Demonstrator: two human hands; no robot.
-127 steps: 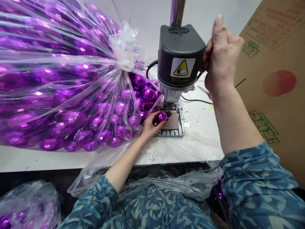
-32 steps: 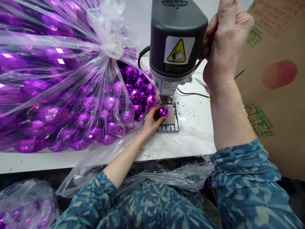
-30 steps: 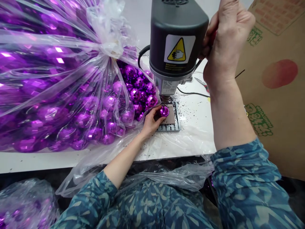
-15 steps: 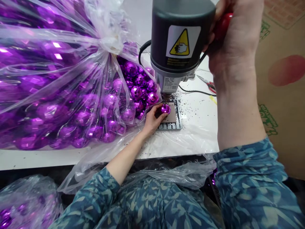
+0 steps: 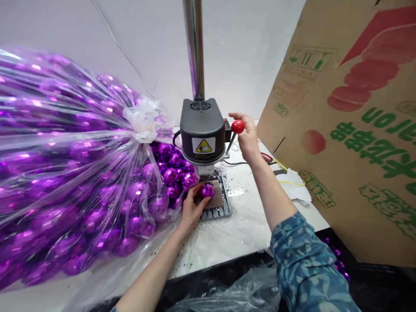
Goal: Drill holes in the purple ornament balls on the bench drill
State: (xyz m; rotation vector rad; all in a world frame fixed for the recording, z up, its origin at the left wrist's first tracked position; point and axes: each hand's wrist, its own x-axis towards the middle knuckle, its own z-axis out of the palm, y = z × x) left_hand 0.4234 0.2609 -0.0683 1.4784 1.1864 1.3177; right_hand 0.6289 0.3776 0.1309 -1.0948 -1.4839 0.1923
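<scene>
A small bench drill press on a steel column stands on the white table. My left hand pinches a faceted purple ball on the drill's base plate, right under the bit. My right hand sits at the press lever, fingers loosely curled behind its red knob. A big clear plastic bag of purple balls lies just left of my left hand.
A large printed cardboard box leans at the right. Black shavings dot the table around the base plate. Red-handled scissors, a cable and crumpled paper lie behind my right arm. More plastic sheeting hangs below the table's front edge.
The view has pulled back and up, so the drill looks smaller. My right hand has loosened from a tight grip on the lever, and the red knob now shows. My left hand still holds the ball.
</scene>
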